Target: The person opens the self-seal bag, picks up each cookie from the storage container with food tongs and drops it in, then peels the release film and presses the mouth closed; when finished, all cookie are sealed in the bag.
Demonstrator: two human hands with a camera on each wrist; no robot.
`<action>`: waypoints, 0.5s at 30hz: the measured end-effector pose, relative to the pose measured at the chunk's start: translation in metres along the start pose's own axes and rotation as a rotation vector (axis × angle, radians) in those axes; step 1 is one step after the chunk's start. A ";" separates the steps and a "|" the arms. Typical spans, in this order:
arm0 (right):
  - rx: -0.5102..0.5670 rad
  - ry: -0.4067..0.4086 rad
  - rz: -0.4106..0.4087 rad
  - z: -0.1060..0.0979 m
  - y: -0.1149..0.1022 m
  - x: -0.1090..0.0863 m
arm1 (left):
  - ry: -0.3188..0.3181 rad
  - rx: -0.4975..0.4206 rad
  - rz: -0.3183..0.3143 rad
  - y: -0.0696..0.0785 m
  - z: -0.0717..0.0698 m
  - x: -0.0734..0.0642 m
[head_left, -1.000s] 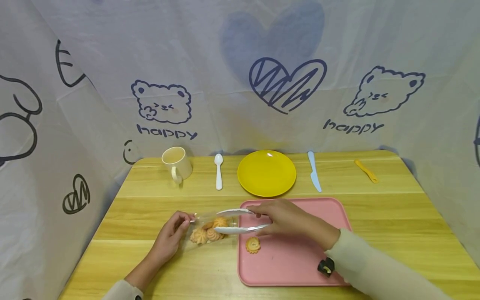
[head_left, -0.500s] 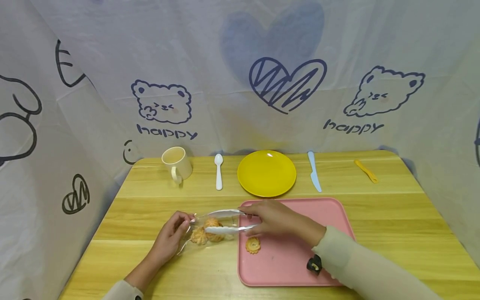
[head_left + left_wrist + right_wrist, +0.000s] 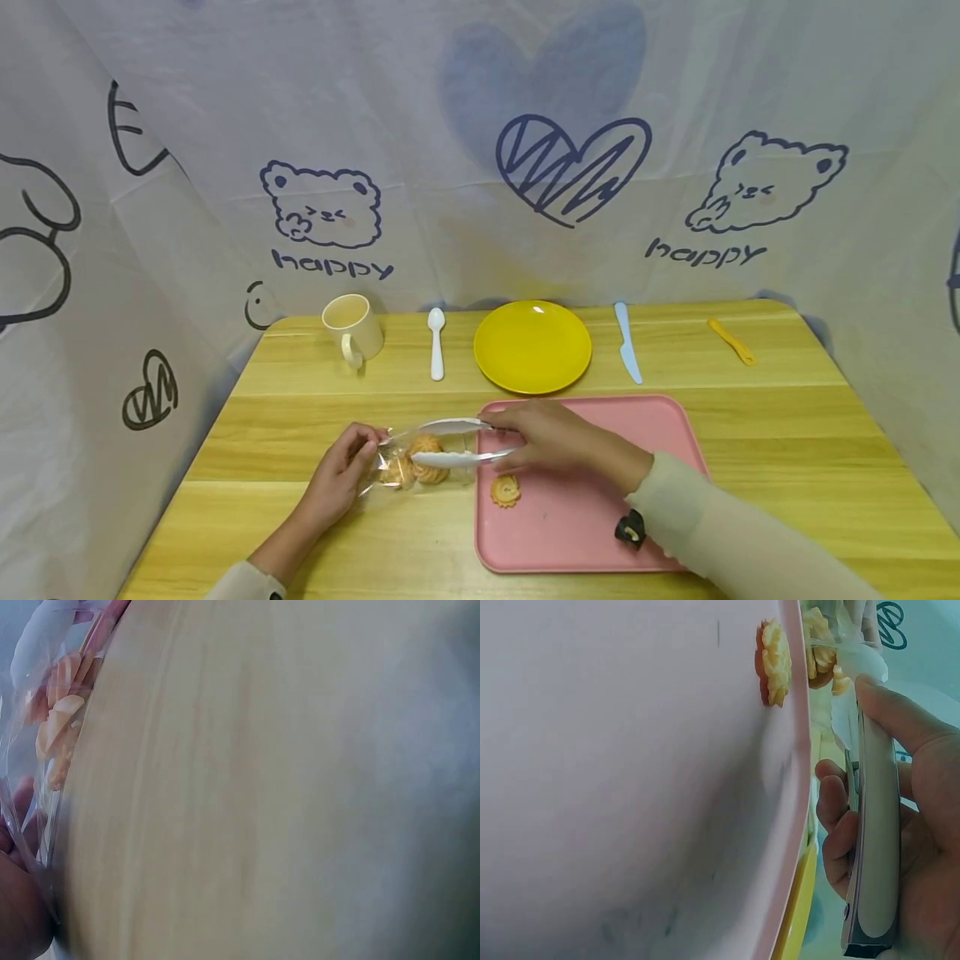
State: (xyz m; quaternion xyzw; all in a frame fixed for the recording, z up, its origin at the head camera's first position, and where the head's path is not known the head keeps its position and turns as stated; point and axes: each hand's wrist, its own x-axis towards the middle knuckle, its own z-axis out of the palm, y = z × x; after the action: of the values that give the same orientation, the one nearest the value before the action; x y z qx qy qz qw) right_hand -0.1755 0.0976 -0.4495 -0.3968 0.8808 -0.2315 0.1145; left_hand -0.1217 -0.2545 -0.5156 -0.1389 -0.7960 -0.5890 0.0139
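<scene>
My left hand (image 3: 341, 475) pinches the edge of a clear plastic bag (image 3: 459, 479) lying on the table; several cookies (image 3: 429, 473) are inside it. With my right hand (image 3: 543, 435) I grip a pair of tongs (image 3: 450, 459) with white tips, whose two arms reach into the bag, spread around and over the cookies. In the right wrist view the fingers curl about the light handle of the tongs (image 3: 877, 825). A single cookie (image 3: 506, 491) lies on the pink tray (image 3: 585, 533) near its left edge. In the left wrist view only part of the bag and cookies (image 3: 60, 724) shows.
Along the back of the table (image 3: 247, 517) stand a cream mug (image 3: 356, 329), a white spoon (image 3: 437, 346), a yellow plate (image 3: 532, 348), a light-blue knife (image 3: 628, 343) and a small orange utensil (image 3: 731, 342). Behind hangs a white cloth with drawings.
The tongs and right hand have moved left, deeper into the bag, and the cookies in it have shifted. My left hand has kept its place.
</scene>
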 end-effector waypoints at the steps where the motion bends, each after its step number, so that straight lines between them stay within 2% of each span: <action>1: 0.004 0.002 -0.006 0.001 0.000 0.001 | 0.004 0.004 0.004 0.000 0.000 0.000; 10: -0.021 -0.017 0.014 0.003 -0.005 0.007 | 0.023 0.027 0.032 0.000 0.001 0.000; 15: -0.019 -0.021 0.020 0.004 -0.005 0.007 | 0.014 0.024 0.012 0.001 0.001 0.000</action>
State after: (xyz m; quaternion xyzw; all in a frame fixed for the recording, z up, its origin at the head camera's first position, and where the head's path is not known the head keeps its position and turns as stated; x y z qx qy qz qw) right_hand -0.1755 0.0884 -0.4502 -0.3916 0.8856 -0.2180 0.1223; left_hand -0.1215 -0.2539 -0.5152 -0.1394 -0.8021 -0.5802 0.0245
